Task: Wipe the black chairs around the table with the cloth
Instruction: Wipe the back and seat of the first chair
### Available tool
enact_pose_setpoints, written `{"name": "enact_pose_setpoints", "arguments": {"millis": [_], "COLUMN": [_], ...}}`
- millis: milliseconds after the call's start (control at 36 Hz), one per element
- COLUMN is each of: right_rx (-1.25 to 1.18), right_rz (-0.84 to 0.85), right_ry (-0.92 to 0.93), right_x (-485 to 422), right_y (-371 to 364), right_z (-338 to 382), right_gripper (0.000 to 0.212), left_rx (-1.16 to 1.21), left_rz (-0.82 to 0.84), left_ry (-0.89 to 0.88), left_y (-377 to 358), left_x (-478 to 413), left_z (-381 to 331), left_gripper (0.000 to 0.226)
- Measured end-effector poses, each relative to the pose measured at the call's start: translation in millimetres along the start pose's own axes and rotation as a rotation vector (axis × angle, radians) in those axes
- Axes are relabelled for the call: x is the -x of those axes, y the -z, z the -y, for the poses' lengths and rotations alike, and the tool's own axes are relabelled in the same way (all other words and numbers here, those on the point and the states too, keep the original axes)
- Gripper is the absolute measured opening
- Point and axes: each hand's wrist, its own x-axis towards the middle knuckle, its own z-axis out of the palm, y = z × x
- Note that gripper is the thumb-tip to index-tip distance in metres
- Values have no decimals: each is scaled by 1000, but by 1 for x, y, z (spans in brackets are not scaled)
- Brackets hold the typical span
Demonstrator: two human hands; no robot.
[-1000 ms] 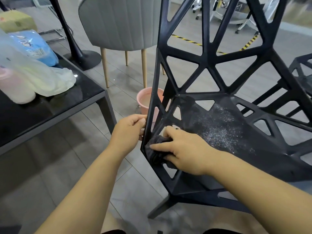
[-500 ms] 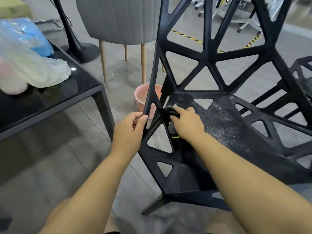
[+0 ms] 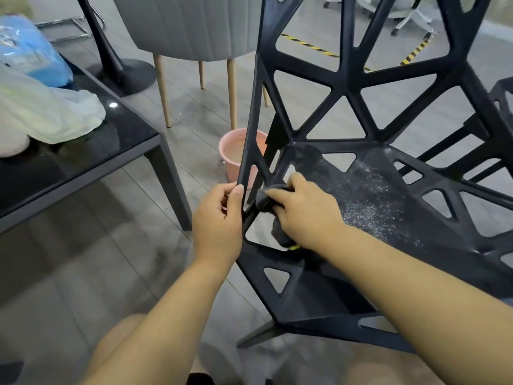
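The left grip (image 3: 219, 218) pinches the black chair (image 3: 319, 287) edge; the right grip (image 3: 305, 212) clutches the dark cloth (image 3: 262, 200) against a strut.

Soft daylight; glare spot on table (image 3: 113, 105); edges blurred, wide-angle warped.

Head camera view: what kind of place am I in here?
Probably an office or workspace lounge: wheeled office chairs behind, yellow-black floor tape, and a glossy black table.

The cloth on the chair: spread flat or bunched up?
Bunched up: the cloth shows as a crumpled dark wad under the right hand, pressed against the black chair.
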Motion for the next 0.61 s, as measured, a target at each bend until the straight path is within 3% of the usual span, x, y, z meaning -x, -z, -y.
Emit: {"name": "enact_pose_setpoints", "arguments": {"millis": [222,389,611], "right_rx": [-49,-249,-60], "right_rz": [42,197,56], "right_ry": [-170,90,364], "right_x": [-35,6,86], "right_y": [1,27,15], "right_z": [-10,0,-6], "right_gripper": [36,38,42], "left_rx": [-26,-2,60], "left_rz": [4,47,176], "left_ry": [7,-6,56], "left_y": [-16,-14,1], "left_x": [-19,-25,-23], "left_z": [0,-1,-3], "left_gripper": [19,18,9]}}
